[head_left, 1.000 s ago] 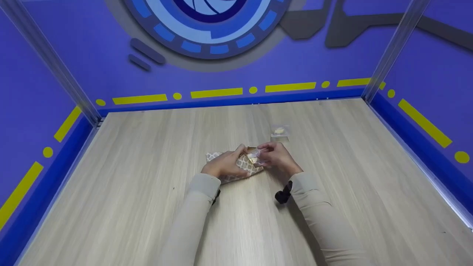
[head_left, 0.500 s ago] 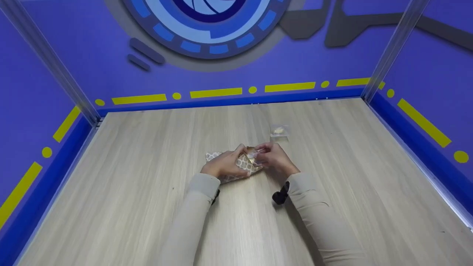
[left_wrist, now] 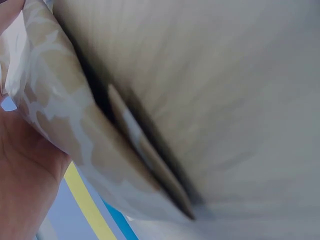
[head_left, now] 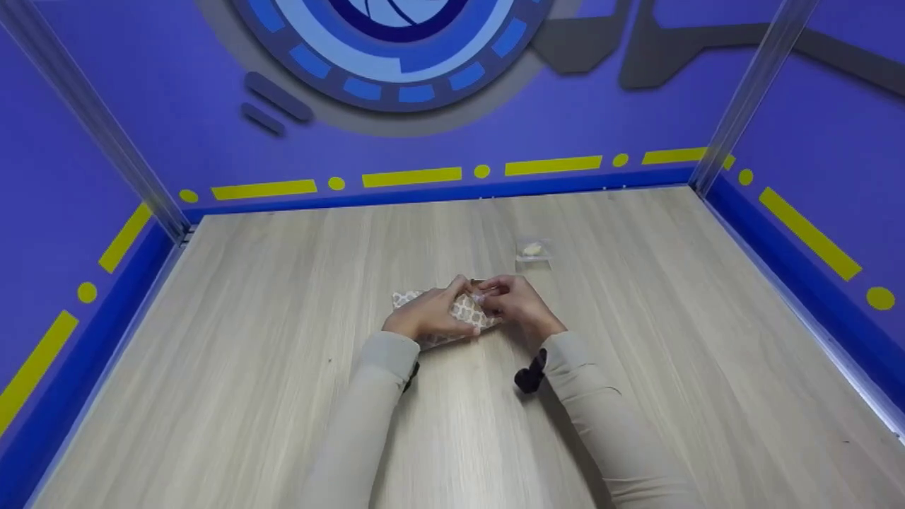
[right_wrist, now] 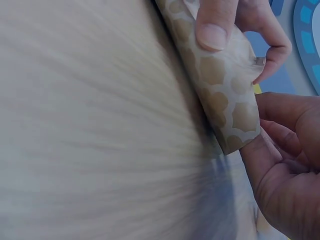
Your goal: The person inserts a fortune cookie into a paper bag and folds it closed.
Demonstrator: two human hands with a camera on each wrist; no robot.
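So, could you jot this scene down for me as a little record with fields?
Left hand: grips the bag
Right hand: fingers at the bag's open end, their grip mostly hidden
Bag: tan and white, patterned
Clear packet: lies beyond the right hand, pale contents
Table: light, wood-grained
Back wall: purple-blue, with yellow marks

We see tan-and-white patterned paper bag [left_wrist: 70, 117] lying slantwise. Left hand [left_wrist: 27, 170] grips it, palm against bag's left side; cropped bit of finger [left_wrist: 9, 12] shows at bag's upper end. On bag's right, thin patterned flap [left_wrist: 142, 142] juts out, dark gap between, its tip reaching bag's lower end. Farther right of bag, we see blurred pale tabletop [left_wrist: 230, 100]. Below bag, beside palm: lavender panel [left_wrist: 62, 217], yellow stripe [left_wrist: 88, 202], blue stripe [left_wrist: 119, 222].
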